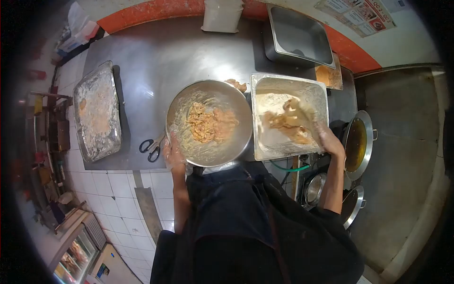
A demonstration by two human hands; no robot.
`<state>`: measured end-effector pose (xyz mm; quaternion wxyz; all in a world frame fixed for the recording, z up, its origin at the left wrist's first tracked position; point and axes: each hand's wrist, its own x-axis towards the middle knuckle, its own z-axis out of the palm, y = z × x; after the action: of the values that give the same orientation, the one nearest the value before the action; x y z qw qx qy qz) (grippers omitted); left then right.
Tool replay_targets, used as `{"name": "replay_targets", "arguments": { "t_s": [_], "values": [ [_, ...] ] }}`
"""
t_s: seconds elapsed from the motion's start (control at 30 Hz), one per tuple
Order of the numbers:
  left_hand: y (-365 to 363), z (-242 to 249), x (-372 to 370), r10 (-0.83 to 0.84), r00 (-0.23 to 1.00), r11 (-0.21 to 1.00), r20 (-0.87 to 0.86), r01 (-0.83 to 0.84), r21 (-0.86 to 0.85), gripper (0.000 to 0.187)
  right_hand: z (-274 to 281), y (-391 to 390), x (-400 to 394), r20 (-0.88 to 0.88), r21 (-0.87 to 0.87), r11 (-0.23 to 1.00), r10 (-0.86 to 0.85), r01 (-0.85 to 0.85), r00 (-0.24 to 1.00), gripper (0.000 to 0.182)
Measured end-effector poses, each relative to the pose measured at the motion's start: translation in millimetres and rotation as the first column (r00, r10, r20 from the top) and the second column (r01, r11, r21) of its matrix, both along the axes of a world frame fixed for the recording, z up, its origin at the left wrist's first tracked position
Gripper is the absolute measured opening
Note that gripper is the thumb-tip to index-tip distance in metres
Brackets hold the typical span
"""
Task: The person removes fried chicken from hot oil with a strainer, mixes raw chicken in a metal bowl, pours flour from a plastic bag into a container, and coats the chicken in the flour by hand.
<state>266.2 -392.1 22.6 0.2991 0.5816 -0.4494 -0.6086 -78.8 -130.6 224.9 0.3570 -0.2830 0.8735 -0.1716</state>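
Observation:
My left hand (174, 154), in a clear plastic glove, grips the left rim of a round steel mixing bowl (243, 102). Battered raw meat pieces (210, 123) lie in the bowl, and wet batter streaks its walls. To the right stands a rectangular steel pan (289, 80) holding pale flour (269, 100) and several flour-dusted meat pieces (287, 122). My right hand (327, 138) reaches over the pan's right side; its fingers are smeared by motion among the flour and pieces. Black-handled scissors (152, 147) rest just left of my left hand.
A flour-covered tray (98, 113) sits at the table's left end. At the back are a white container (222, 16) and a deep steel pan (300, 35). A wok of oil (357, 144) and another pan (352, 206) stand at the right, near a green hose (295, 168).

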Motion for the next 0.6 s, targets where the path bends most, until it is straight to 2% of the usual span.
{"name": "replay_targets", "arguments": {
  "t_s": [0.03,0.07,0.13,0.17,0.2,0.23,0.27,0.3,0.33,0.37,0.4,0.43,0.47,0.5,0.53,0.6],
  "values": [
    [-2,-5,4,0.015,0.999,0.998,-0.040,-0.012,0.069,0.048,2,9,-4,0.062,-0.086,0.995,-0.040,0.045,0.997,0.068],
    [-2,-6,7,0.008,0.999,0.998,-0.034,-0.006,0.067,0.048,7,23,-13,0.117,-0.146,0.987,-0.045,0.062,0.992,0.066],
    [1,-5,9,-0.010,0.992,0.989,-0.127,-0.009,-0.146,0.044,17,54,-27,0.120,-0.170,0.982,-0.066,0.087,0.990,0.064],
    [0,9,4,-0.022,0.991,0.989,-0.129,0.003,-0.147,0.044,17,61,-27,0.067,-0.168,0.982,-0.078,0.088,0.995,0.066],
    [-2,25,2,0.116,0.992,0.954,0.045,-0.099,-0.282,0.040,17,67,-26,0.013,-0.165,0.982,-0.091,0.091,0.996,0.067],
    [-4,38,0,0.277,0.941,0.887,0.196,-0.172,-0.429,0.037,17,73,-25,-0.040,-0.161,0.982,-0.103,0.096,0.994,0.069],
    [-4,41,4,0.276,0.941,0.886,0.197,-0.169,-0.432,0.037,5,70,-22,0.175,-0.240,0.906,-0.312,0.348,0.934,0.072],
    [-4,43,10,0.322,0.888,0.798,0.327,-0.069,-0.599,0.034,-6,65,-19,0.393,-0.258,0.769,-0.469,0.585,0.791,0.076],
    [-5,45,13,0.389,0.812,0.686,0.435,0.060,-0.725,0.031,29,10,16,0.259,0.030,0.767,-0.625,0.641,0.736,0.078],
    [0,52,7,0.392,0.811,0.688,0.434,0.055,-0.724,0.031,-13,24,6,0.298,-0.064,0.773,-0.589,0.631,0.751,0.080],
    [10,65,-4,0.193,0.907,0.549,0.374,0.216,-0.807,0.031,-54,37,-2,0.337,-0.156,0.770,-0.547,0.619,0.766,0.081],
    [21,81,-16,-0.023,0.938,0.361,0.346,0.331,-0.872,0.033,-80,35,2,0.444,-0.335,0.634,-0.546,0.697,0.711,0.080],
    [33,100,-33,-0.269,0.899,0.364,0.346,0.427,-0.828,0.030,-81,25,10,0.451,-0.327,0.648,-0.533,0.688,0.716,0.080],
    [45,126,-58,-0.507,0.802,0.339,0.315,0.522,-0.783,0.027,-77,13,25,0.560,-0.335,0.576,-0.515,0.746,0.649,0.078],
    [55,168,-87,-0.635,0.708,0.312,0.309,0.602,-0.735,0.029,-69,0,38,0.657,-0.337,0.496,-0.485,0.800,0.578,0.076],
    [84,159,-118,-0.698,0.616,0.067,0.364,0.563,-0.824,0.034,-54,-21,58,0.819,-0.302,0.340,-0.387,0.891,0.425,0.073]
  ]
}}
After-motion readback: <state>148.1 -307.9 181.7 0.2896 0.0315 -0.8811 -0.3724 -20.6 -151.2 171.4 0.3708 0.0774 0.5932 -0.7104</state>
